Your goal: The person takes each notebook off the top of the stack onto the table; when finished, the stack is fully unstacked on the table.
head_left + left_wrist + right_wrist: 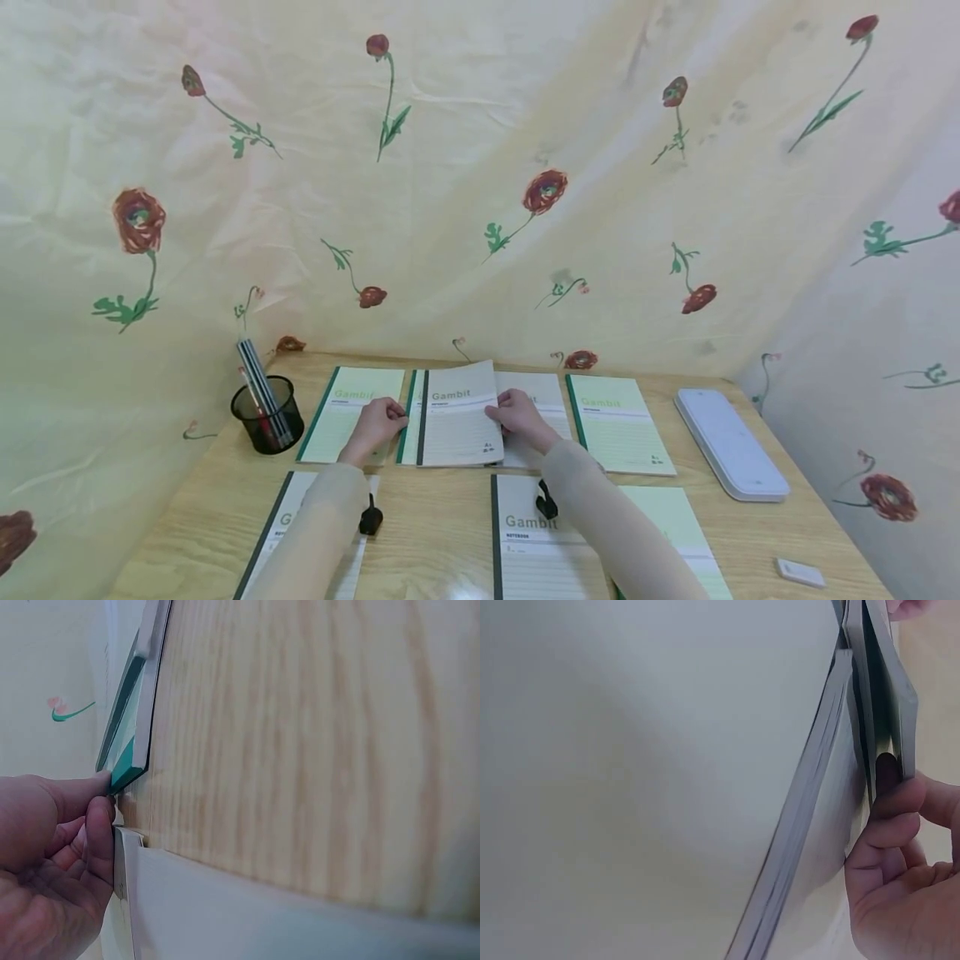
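Note:
My right hand (523, 417) pinches the right edge of a dark-spined Gambit notebook (459, 429), thumb on the cover and a finger beneath. That edge bends up, as the right wrist view shows with the raised page edge (900, 697). Under it, a green-spined notebook (408, 442) is mostly covered, only its left strip showing. My left hand (377, 425) has curled fingers, with thumb and fingertip at the lower corner of that green spine (129, 769). Behind my right hand lies another pale notebook (542, 392), partly hidden.
Green notebooks lie to the left (352, 417) and right (618, 425) of the middle pile. Nearer are a dark-spined notebook (273, 533), a grey one (547, 567) and a green one (678, 525), partly under my sleeves. A pen cup (277, 425), white case (731, 446) and eraser (799, 572) also stand about.

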Demonstrator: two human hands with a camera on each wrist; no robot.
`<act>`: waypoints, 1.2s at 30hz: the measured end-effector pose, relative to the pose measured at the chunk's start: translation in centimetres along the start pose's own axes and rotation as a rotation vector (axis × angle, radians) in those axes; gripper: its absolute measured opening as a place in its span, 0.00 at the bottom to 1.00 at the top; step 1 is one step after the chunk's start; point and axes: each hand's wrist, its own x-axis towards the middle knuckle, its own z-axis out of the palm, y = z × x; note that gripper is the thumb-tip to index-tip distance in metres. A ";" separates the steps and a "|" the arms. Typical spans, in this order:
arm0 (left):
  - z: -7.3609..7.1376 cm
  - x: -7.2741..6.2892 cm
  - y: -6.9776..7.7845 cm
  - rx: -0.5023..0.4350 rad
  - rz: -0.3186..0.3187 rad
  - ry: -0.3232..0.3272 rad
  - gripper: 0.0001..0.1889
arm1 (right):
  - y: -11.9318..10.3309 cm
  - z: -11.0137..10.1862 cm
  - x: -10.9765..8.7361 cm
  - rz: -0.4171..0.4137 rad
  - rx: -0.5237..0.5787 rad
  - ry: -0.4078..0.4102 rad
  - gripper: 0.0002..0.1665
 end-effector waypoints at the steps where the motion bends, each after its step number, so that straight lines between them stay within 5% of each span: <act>1: 0.0 0.0 -0.1 0.001 0.006 0.001 0.05 | 0.0 -0.1 -0.1 -0.002 0.004 0.001 0.18; 21: 0.1 0.1 -0.5 -0.022 0.038 -0.004 0.04 | 0.0 -1.6 -2.0 0.081 0.215 0.011 0.20; 36: 0.0 0.1 -0.1 0.001 0.022 0.002 0.05 | 0.2 -1.9 -6.4 0.075 0.325 -0.040 0.18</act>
